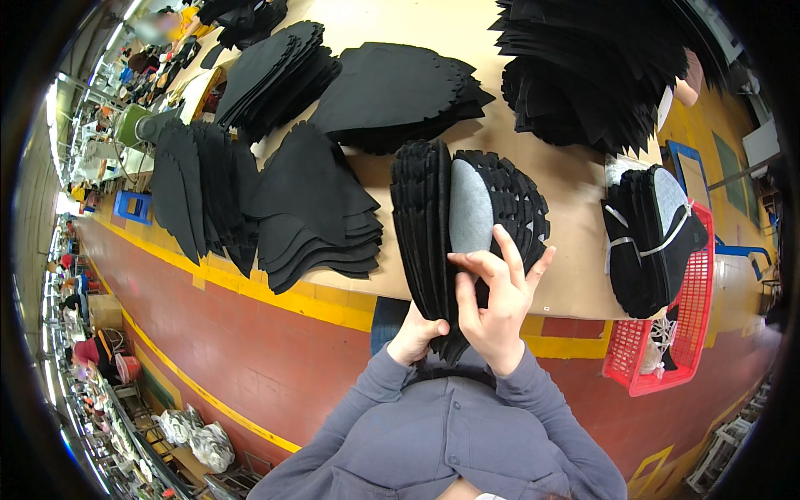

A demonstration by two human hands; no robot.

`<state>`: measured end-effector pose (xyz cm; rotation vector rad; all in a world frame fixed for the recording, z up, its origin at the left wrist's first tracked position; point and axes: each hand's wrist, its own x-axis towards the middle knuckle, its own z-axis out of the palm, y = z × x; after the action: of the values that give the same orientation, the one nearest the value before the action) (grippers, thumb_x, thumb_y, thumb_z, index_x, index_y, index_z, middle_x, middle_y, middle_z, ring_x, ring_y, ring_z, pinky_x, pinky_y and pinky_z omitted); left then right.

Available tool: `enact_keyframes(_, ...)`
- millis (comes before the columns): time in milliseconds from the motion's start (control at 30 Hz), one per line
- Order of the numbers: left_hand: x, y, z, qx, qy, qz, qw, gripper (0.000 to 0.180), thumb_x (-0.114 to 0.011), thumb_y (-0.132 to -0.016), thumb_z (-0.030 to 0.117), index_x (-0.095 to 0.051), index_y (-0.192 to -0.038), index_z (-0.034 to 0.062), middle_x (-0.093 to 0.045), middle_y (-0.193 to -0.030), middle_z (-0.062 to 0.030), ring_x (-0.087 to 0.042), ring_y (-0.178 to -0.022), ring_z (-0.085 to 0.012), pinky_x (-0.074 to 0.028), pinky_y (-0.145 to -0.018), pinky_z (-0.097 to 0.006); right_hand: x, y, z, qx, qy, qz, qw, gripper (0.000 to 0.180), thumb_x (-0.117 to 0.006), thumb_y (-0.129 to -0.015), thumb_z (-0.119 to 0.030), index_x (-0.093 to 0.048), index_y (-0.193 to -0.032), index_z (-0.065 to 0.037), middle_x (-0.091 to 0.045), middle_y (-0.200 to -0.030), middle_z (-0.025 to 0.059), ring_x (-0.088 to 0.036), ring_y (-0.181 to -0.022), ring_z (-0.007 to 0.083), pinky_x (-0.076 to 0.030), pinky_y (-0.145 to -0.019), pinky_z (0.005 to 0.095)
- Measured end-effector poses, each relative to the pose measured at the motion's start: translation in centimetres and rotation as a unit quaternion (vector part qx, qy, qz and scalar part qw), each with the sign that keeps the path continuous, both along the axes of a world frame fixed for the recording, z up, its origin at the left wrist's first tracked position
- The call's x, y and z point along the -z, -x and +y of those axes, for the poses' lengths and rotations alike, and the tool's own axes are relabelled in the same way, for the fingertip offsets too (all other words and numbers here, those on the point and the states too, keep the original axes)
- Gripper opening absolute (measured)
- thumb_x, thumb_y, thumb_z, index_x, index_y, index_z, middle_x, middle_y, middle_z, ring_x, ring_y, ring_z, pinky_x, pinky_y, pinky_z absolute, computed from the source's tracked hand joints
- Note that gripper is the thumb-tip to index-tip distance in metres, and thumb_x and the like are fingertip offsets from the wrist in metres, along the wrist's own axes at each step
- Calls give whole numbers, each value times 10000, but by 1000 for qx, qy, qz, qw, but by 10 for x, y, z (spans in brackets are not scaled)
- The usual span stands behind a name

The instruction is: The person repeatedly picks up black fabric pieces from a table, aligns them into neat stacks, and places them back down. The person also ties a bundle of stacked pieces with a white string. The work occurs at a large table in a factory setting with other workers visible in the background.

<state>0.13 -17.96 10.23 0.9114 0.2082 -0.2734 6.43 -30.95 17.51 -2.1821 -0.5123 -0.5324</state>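
A thick stack of black fabric shoe-upper pieces [421, 221] with notched edges stands tilted up at the table's near edge. Its right part shows a light grey oval face [471, 208] among the black layers. My left hand [414, 335] grips the lower end of the stack, thumb along its left side and the other fingers hidden behind. On the right side, my right hand [500, 310] has its fingers spread, with fingertips touching the pieces just below the grey face.
Piles of black cut pieces [321, 196] lie to the left and farther back, with a large pile [579, 75] at the back right. A bundle [654, 242] tied with white strips rests at the table's right edge, beside a red plastic basket [621, 367]. A blue stool [133, 207] stands far left.
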Motion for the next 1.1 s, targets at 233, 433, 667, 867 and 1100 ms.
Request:
enact_keyframes(233,-7,-3,-3,-8,-13,-4,1000,1155,-852,-612,608,-329,-1472,39,-468,-1426,-72,-465,-1311,-194,-391,-1090,-351,9,-2,-3,24,2,-23,999,236,-680,-814,-129,-666,-1049,-125,-645,-1025,45,-490,-1296,289,-90,-1178,569)
enact_keyframes(433,-9,-4,-6,-17,-33,2,999,1214,-821,-578,657,-294,-1488,52,-440,-1446,-57,-447,-1326,-200,-400,-1096,-358,-10,1,4,60,38,12,997,266,-787,-718,-256,-742,-960,-153,-597,-1022,79,-497,-1253,300,-120,-1179,549)
enact_keyframes(667,-6,-8,-8,-21,-46,-10,999,1237,-818,-558,670,-271,-1494,74,-461,-1400,-51,-456,-1298,-184,-423,-1074,-361,-10,0,1,59,52,26,997,352,-799,-651,-278,-751,-972,-144,-591,-1007,98,-489,-1259,303,-128,-1181,547)
enact_keyframes(867,15,-7,-13,-53,-143,-28,988,1261,-844,-546,646,-221,-1481,74,-452,-1344,-71,-494,-1227,-194,-442,-1050,-351,-8,-1,2,89,42,4,995,298,-772,-650,-280,-770,-914,-142,-639,-1072,116,-513,-1235,295,-155,-1159,583)
enact_keyframes(1100,4,-9,-13,-40,-123,-27,991,1320,-839,-495,651,-191,-1490,75,-431,-1398,-91,-467,-1283,-212,-424,-1079,-371,-9,-1,3,94,42,15,995,275,-737,-648,-200,-775,-911,-131,-608,-1039,139,-500,-1234,314,-191,-1159,544)
